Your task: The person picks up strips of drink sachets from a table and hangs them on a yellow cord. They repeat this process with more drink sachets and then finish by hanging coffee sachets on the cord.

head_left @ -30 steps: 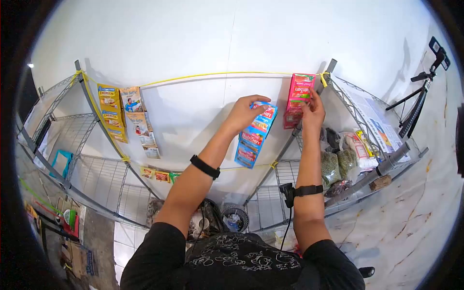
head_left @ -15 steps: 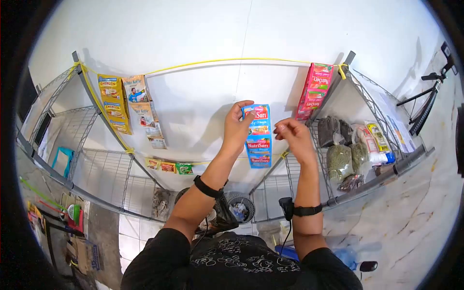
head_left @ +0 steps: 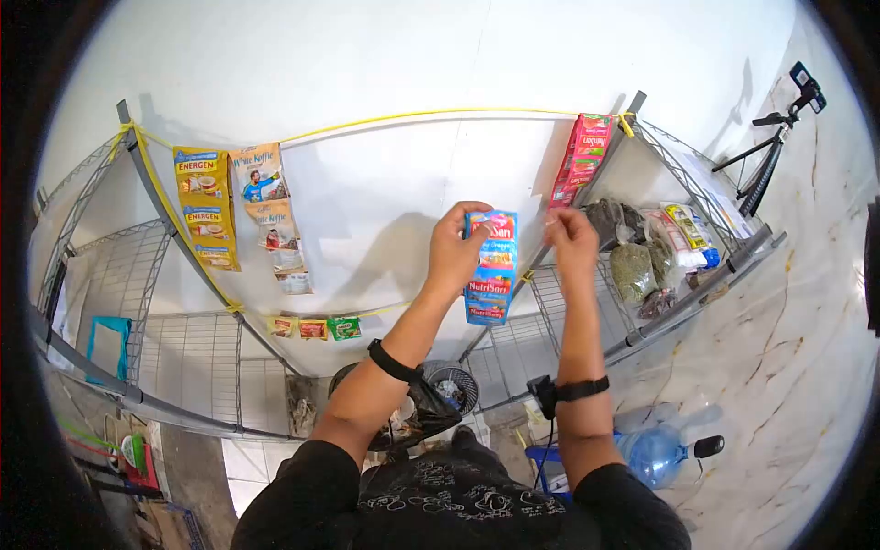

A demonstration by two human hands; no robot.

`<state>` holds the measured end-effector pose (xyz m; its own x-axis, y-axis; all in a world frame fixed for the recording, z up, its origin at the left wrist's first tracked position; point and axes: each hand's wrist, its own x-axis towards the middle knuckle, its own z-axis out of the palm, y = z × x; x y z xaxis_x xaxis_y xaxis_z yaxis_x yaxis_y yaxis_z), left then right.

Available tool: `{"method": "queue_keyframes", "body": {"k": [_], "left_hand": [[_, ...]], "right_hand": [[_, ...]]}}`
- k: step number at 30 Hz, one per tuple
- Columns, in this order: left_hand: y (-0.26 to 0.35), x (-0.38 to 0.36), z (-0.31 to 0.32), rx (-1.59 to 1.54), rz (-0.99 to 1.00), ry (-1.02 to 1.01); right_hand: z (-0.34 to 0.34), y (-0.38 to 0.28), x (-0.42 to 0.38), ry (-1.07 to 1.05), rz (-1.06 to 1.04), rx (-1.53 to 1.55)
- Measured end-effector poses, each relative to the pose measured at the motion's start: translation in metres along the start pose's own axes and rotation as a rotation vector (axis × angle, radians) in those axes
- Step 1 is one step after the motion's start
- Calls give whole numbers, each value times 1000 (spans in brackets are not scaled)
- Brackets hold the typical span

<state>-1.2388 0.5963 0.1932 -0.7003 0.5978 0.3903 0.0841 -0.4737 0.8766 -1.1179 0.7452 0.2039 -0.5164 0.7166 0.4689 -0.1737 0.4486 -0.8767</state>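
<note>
A blue strip of NutriSari drink sachets hangs down in front of the white wall. My left hand pinches it near its top, thumb on the front face. To the right of the strip, apart from it, my right hand has thumb and forefinger pressed together. Something small and pale may be at those fingertips, but it is too small to name. Above both hands runs a yellow cord. A pink NutriSari strip hangs from its right end, above my right hand.
Energen sachets and White Koffie sachets hang at the cord's left. Small sachets hang on a lower cord. Wire racks flank me, the right one bearing filled plastic bags. A bin stands below.
My right hand has moved away from the blue strip to the right, its fingertips now pinched together. My left hand still grips the strip. The whole view has shifted slightly.
</note>
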Motion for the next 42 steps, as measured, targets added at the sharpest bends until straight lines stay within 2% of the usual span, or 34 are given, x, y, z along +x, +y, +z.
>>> {"method": "queue_keyframes", "body": {"k": [1, 2, 3, 4, 9, 12, 14, 18, 20, 24, 25, 27, 29, 31, 32, 33, 35, 37, 39, 40, 41, 42], "left_hand": [[3, 1, -3, 62, -25, -101], [8, 0, -6, 51, -103, -164], [10, 1, -8, 47, -95, -154], [13, 2, -11, 81, -78, -229], [24, 16, -13, 224, -70, -482], [24, 25, -8, 233, -79, -520], [25, 31, -3, 240, -68, -541], [25, 52, 14, 187, -184, -536], [9, 69, 20, 129, -216, -515], [-9, 102, 38, 217, -212, -520], [-14, 110, 44, 217, -212, -522], [-27, 125, 56, 154, -72, -623], [-11, 132, 66, 180, -126, -711], [-11, 142, 78, 166, -226, -768], [-18, 153, 81, 205, -122, -813], [-13, 154, 85, 203, -122, -819], [6, 151, 94, 171, -72, -705], [11, 158, 102, 210, -57, -703], [12, 159, 106, 155, 95, -604], [9, 163, 110, 71, 148, -628], [7, 163, 110, 71, 142, -634], [8, 163, 110, 78, 98, -642]], "right_hand": [[-11, 1, 12, 87, 28, 38], [-19, 2, 21, 80, 19, 36], [-25, 4, 28, 145, 13, 19], [-28, 5, 35, 206, 7, 3], [-32, 6, 61, 237, 8, 54], [-34, 4, 77, 228, 7, 57], [-36, 8, 95, 249, -81, 60], [-38, 23, 133, 266, -161, 87], [-40, 22, 142, 308, -184, -164], [-57, 21, 154, 246, -160, -264], [-60, 21, 155, 201, -181, -204], [-65, 17, 149, 159, -191, -149], [-65, -4, 138, 70, -145, 258], [-72, -23, 129, 17, -123, 362], [-74, -33, 122, -32, -118, 484], [-77, -38, 118, -82, -115, 607], [-88, -35, 112, -76, -156, 596], [-93, -39, 102, -55, -224, 629], [-97, -34, 97, -44, -253, 679], [-98, -33, 91, -49, -274, 731], [-99, -33, 87, -53, -297, 784], [-100, -21, 87, 18, -234, 726]]}}
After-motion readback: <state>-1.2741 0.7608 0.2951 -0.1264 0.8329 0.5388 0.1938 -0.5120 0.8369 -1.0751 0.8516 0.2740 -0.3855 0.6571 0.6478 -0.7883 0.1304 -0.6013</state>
